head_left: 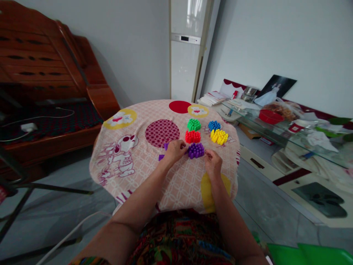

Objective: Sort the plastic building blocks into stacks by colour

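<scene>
A cluster of small purple peg-like plastic pieces [196, 150] stands on the cloth-covered table between my hands. My left hand [175, 150] is at its left side, thumb and fingers pinched together; whatever they hold is too small to make out. Close by the cluster's right edge, my right hand [213, 162] is closed too, its fingertips together, with their content hidden. Two more purple pieces [161, 157] lie left of my left hand, partly covered by it. Just beyond the purple cluster are a red group [192, 136] and a green group [193, 124]. Yellow pieces [219, 136] and blue pieces [214, 125] sit to the right.
A patterned tablecloth [138, 136] covers the table. On the right, a glass-topped cabinet [275, 134] carries papers, a red bowl [271, 116] and bags. A wooden bench [41, 62] stands at left, and a tall white air conditioner [183, 66] behind.
</scene>
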{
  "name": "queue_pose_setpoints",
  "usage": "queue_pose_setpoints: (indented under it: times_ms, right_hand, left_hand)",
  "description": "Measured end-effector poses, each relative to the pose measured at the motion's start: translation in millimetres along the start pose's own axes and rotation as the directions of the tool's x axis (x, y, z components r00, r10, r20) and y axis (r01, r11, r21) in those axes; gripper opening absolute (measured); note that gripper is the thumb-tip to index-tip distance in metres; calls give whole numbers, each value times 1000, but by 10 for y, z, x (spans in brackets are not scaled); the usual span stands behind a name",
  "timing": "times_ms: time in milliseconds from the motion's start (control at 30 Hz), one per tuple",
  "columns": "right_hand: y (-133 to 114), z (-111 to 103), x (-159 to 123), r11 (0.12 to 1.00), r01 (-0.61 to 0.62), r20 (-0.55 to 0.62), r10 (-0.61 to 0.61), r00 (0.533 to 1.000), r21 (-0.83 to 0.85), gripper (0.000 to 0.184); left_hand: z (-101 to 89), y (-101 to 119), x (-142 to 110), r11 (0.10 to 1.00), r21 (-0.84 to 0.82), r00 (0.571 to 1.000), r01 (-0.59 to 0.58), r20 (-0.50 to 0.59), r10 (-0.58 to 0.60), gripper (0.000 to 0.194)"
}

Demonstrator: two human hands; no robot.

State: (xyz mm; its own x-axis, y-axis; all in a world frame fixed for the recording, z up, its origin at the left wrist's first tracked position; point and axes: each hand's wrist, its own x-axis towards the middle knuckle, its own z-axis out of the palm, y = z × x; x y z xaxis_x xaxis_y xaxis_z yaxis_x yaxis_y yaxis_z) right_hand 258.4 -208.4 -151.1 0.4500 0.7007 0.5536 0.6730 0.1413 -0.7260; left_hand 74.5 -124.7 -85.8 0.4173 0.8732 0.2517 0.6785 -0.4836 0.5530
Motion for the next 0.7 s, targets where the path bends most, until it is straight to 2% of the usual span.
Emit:
queue_pose_setpoints:
  times_ms: [233, 433, 500, 633, 700]
  right_hand:
    - [27, 7, -3, 1000, 8, 0, -8, 1000, 5, 26]
    - [35, 13, -2, 1000, -2, -4, 2, 1000, 11, 27]
    - [35, 13, -3, 1000, -7, -1, 7, 1000, 14, 26]
    - [33, 10, -2, 1000, -16, 10, 16, 1000, 16, 26]
    - [32, 10, 0, 1000, -11, 11, 11, 1000, 16, 25]
  left_hand:
    - [27, -39, 14, 995, -65, 994, 73, 86, -68, 33]
    - [57, -7, 15, 984, -148, 994, 95, 74, -85, 32]
    - [1, -55, 26, 987, -120, 994, 108, 24, -106, 28]
    - [-192, -274, 27, 987, 15, 972, 162, -176, -157, 22]
    - [-271, -394, 6, 974, 112, 964, 197, -204, -171, 21]
